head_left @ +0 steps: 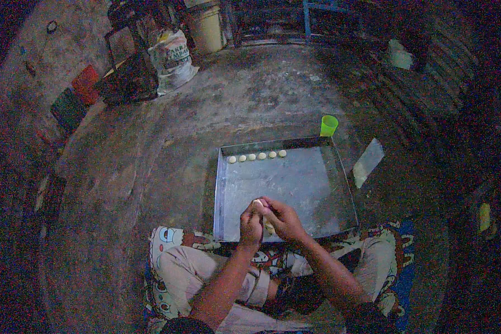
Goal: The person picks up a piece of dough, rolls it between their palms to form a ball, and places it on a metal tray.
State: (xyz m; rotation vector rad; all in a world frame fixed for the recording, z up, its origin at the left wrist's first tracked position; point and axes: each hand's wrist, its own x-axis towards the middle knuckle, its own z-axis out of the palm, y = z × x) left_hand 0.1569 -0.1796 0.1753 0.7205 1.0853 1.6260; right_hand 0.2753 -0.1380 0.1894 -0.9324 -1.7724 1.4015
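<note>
My left hand (251, 224) and my right hand (282, 219) meet over the near part of a shallow metal tray (295, 183). Between their fingertips is a small pale piece of dough (258, 204), mostly covered by the fingers, and both hands are closed on it. A row of several small round dough balls (252, 157) lies along the tray's far left side. Below my hands, something pale and yellowish (269, 227) shows partly between the wrists; its shape is hidden.
A bright green cup (329, 126) stands behind the tray's far right corner. Right of the tray lies a clear plastic bag (368, 163) with pale contents. My crossed legs rest on a patterned mat (162, 289). A white sack (173, 61) and a pale bucket (207, 28) stand farther back.
</note>
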